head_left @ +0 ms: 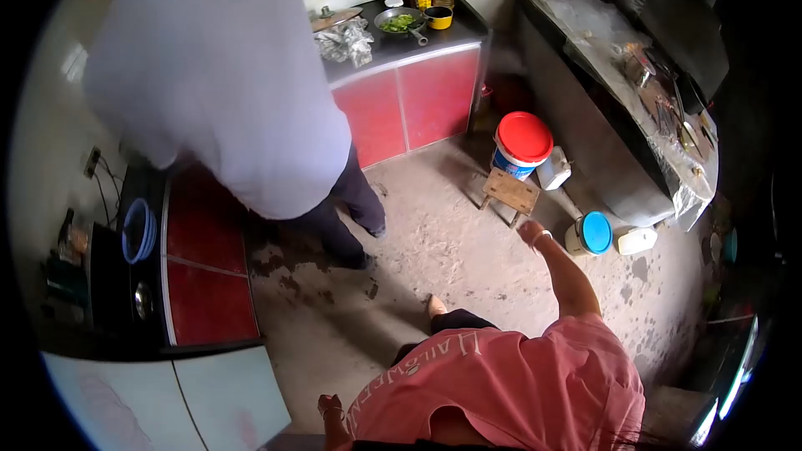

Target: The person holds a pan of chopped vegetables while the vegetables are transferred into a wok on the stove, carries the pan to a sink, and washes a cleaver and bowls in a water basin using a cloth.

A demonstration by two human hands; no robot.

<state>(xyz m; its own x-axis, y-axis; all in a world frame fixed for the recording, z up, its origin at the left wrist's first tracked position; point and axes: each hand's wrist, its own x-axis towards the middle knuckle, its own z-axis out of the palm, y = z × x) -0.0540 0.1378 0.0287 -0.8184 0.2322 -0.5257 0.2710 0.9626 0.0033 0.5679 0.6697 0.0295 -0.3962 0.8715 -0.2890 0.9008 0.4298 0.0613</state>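
Wooden stool (511,191) just ahead of my right grip (529,232).
I can't tell how closed it or my left grip (331,405) is, or any hold; well ahead-left of the right, a pan (418,17) holds greens (398,23).

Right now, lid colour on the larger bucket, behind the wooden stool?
The lid is red, seen best in the head view.

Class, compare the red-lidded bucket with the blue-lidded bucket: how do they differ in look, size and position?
The red-lidded bucket looks larger; the blue-lidded bucket looks smaller.
The red-lidded one has blue-and-white sides, while the blue-lidded one's are pale.
The red-lidded one stands behind the small stool; the blue-lidded one stands nearer the person.
Both stand upright on the floor with lids on.
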